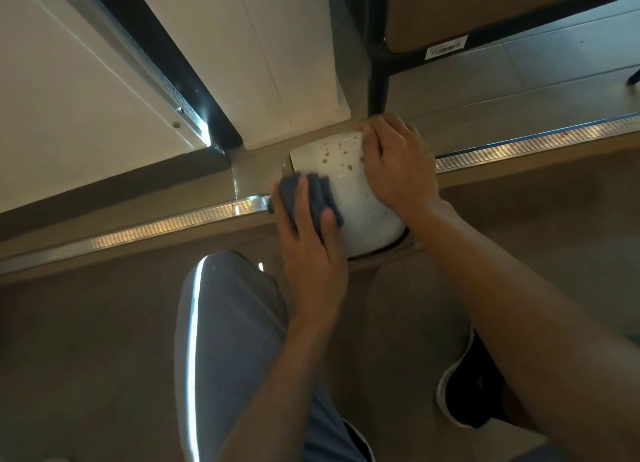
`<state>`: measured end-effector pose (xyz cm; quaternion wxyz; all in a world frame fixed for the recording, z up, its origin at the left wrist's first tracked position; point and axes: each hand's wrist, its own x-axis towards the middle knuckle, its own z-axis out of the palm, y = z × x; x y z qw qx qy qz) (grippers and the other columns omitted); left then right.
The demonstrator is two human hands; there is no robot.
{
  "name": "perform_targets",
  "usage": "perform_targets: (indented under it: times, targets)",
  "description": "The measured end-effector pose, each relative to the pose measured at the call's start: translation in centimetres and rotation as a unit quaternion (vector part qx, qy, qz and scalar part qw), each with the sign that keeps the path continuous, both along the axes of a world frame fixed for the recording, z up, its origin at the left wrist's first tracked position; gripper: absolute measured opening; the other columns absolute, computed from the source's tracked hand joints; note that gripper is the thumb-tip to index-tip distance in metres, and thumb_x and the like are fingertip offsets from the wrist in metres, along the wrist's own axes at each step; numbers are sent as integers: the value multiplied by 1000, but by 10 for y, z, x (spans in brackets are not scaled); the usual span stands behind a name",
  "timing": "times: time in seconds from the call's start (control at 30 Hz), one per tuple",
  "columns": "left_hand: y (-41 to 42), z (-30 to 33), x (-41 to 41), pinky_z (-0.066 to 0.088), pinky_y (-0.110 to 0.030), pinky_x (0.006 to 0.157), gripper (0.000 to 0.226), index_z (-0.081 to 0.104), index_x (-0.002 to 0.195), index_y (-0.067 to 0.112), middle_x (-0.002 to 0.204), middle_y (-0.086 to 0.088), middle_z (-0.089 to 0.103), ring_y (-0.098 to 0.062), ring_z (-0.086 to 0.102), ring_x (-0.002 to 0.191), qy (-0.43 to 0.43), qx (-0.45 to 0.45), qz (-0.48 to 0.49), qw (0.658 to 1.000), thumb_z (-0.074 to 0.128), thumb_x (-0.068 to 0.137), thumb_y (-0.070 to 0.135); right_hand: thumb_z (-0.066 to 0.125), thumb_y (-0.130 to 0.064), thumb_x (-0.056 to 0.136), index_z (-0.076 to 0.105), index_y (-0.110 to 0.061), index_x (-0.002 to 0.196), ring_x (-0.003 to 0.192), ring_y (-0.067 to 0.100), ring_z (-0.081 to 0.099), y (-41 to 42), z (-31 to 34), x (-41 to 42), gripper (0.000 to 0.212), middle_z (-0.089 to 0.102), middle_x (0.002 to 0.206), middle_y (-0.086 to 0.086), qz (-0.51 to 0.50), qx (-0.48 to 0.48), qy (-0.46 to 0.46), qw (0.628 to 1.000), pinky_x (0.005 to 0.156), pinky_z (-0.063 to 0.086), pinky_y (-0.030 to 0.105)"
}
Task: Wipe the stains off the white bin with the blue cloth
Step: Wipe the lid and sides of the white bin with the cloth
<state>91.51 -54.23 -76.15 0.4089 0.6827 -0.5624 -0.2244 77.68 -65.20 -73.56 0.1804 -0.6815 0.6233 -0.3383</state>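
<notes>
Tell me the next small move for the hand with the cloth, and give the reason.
Probably slide the blue cloth up the white bin toward the brown stains. The left hand presses the cloth against the bin's lower side, short of the spots, which still show near the far end. The right hand grips the bin, so it should hold steady for the stroke.
</notes>
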Motion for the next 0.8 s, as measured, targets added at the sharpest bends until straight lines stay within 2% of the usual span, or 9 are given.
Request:
perform_targets:
  times: [0.07, 0.17, 0.23, 0.33, 0.43, 0.53, 0.63, 0.7, 0.8]
  targets:
    - [18, -7, -2, 48, -46, 108, 55, 11, 157, 48, 170, 4, 1, -19, 25, 152, -26, 19, -11, 999, 35, 107, 48, 34, -34, 106, 62, -21, 122, 111, 20, 57, 0, 0, -1, 35, 60, 123, -2, 6, 2, -4, 1000, 83, 49, 36]
    - [-8, 4, 3, 47, -27, 99, 51, 23, 156, 41, 166, 4, 16, -1, 33, 135, -10, 8, 5, 1000, 34, 107, 47, 34, -32, 106, 62, -22, 121, 111, 20, 56, -1, 0, -2, 34, 60, 122, -3, 7, 4, -5, 1000, 83, 47, 35]
    - [-49, 21, 11, 45, -20, 97, 43, 40, 149, 33, 154, 4, 39, 0, 43, 127, 6, 3, 24, 1000, 36, 108, 43, 34, -33, 106, 62, -23, 121, 111, 19, 56, -1, 0, -2, 33, 60, 122, -4, 5, 6, -5, 1000, 84, 48, 35]
    - [-96, 41, 19, 48, -39, 102, 28, 58, 122, 40, 120, 14, 61, -7, 57, 113, 33, 39, 19, 999, 36, 106, 36, 32, -35, 105, 61, -26, 120, 112, 17, 56, 0, -1, 0, 34, 59, 122, -6, -2, 9, -6, 1000, 86, 50, 39]
    - [-87, 34, 15, 42, -26, 105, 31, 54, 133, 38, 135, 9, 57, -7, 53, 123, 45, 15, 22, 999, 36, 109, 36, 34, -35, 105, 62, -25, 118, 110, 17, 58, 0, 0, 1, 33, 60, 121, -6, -12, 4, -10, 1000, 85, 53, 43]
    - [-30, 11, 7, 27, -1, 103, 47, 30, 155, 35, 165, 1, 23, -5, 30, 146, 18, -23, 4, 1000, 37, 110, 38, 34, -34, 105, 62, -24, 119, 110, 17, 58, 1, 1, 1, 33, 60, 121, -5, -11, -3, -7, 1000, 84, 51, 40]
    - [14, -7, -2, 40, -26, 111, 56, 12, 157, 48, 170, 5, 1, -16, 21, 154, 2, 16, -5, 1000, 36, 107, 48, 34, -33, 106, 63, -22, 119, 110, 18, 57, 1, 0, -1, 33, 60, 121, -3, -1, -6, -13, 1000, 83, 48, 34]
    - [9, -6, -1, 44, -32, 108, 56, 16, 157, 45, 169, 5, 4, -14, 25, 151, -3, 17, -1, 1000, 36, 106, 49, 34, -33, 106, 63, -21, 119, 109, 19, 58, 1, 0, -1, 34, 61, 122, -2, 2, -8, -9, 1000, 82, 46, 32]
    - [-34, 13, 8, 35, -10, 99, 50, 34, 155, 32, 161, 2, 29, 2, 37, 132, 14, 1, 25, 1000, 39, 107, 44, 33, -34, 105, 63, -22, 119, 110, 20, 57, 0, 0, 1, 35, 61, 122, -3, -5, -1, -9, 1000, 81, 44, 31]
